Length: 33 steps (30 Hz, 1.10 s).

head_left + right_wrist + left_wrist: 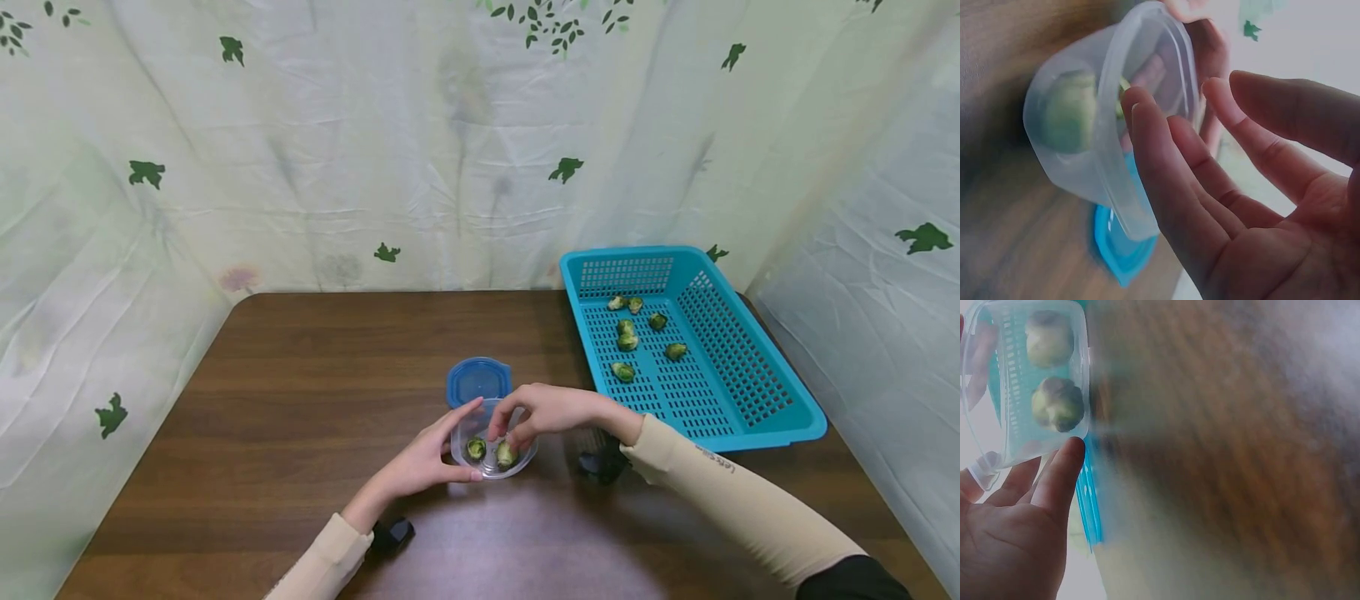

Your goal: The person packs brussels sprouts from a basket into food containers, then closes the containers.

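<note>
A clear plastic container (pixel 457 454) stands on the table with two Brussels sprouts inside, one at the left (pixel 476 449) and one at the right (pixel 506 455). Thumb and fingers of my left hand (pixel 427 454) grip the container from its left side, thumb at the front and fingertips toward the back rim. Over the opening is my right hand (pixel 543 410), fingers bent downward above the right sprout. The right wrist view shows nothing between the fingers of this hand (pixel 1254 206), close beside the container's rim (pixel 1113 125). Behind the container lies its blue lid (pixel 478 379).
A blue perforated basket (pixel 780 421) stands at the back right of the brown wooden table (pixel 300 400). Several more Brussels sprouts, such as one near its front (pixel 622 372), lie scattered in it. A leaf-patterned cloth (pixel 337 167) hangs behind the table and along its sides.
</note>
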Motion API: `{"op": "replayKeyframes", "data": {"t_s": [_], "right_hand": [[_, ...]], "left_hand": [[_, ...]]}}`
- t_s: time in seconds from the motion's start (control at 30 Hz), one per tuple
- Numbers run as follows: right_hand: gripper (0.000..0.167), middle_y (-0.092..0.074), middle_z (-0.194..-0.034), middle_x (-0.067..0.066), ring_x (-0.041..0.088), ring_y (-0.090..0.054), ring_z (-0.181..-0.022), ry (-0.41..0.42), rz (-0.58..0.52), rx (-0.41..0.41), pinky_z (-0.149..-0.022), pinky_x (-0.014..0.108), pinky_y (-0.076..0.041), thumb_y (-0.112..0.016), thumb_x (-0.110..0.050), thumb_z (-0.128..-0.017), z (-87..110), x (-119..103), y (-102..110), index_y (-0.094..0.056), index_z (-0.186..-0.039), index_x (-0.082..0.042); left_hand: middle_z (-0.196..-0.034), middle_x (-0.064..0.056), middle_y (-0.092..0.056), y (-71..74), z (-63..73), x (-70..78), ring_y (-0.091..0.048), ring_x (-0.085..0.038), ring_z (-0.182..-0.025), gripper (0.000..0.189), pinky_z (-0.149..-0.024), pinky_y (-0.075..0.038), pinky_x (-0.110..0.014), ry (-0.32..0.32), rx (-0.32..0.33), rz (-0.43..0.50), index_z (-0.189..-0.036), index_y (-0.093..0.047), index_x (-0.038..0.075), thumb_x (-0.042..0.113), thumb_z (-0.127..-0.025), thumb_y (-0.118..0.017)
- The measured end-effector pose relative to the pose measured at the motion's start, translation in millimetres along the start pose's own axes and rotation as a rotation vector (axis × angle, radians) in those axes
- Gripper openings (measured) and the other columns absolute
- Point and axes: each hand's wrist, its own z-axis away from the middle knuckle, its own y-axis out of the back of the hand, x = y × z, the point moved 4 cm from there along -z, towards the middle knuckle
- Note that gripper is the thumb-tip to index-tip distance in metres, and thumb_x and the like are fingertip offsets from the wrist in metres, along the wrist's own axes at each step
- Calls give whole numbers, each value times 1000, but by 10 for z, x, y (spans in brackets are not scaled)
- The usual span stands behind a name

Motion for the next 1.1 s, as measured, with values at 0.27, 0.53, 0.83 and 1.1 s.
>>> {"op": "replayKeyframes", "data": {"t_s": [0.27,0.53,0.83,1.1], "right_hand": [[18,-63,-105,17,23,-63,-86,24,-20,69,-74,35,-56,-60,-1,-91,145,-12,173,-65,-108,3],[17,-62,-105,21,28,-63,-92,46,-130,135,-79,40,-55,-58,-2,-93,324,20,346,-63,-109,4],[18,-62,-111,12,29,-64,-95,43,-162,218,-85,44,-52,-57,-5,-95,507,80,534,-62,-112,1],[19,-62,-107,14,28,-64,-95,50,-161,273,-87,49,-50,-55,-7,-97,629,133,649,-60,-113,1]], "left_hand": [[-149,-13,-34,0,6,17,-32,-31,-134,91,-100,-40,-48,-8,3,11,-152,-23,10,19,-80,-79],[-146,-23,-34,-18,-18,1,-33,-38,-132,91,-99,-39,-52,-23,15,16,-150,-22,1,5,-79,-78],[-148,-14,-35,-6,-3,1,-34,-31,-133,92,-100,-40,-46,-10,13,7,-151,-23,7,15,-80,-80],[-149,-9,-34,3,3,0,-32,-26,-135,94,-101,-40,-44,3,9,14,-152,-23,12,19,-78,-81]]}}
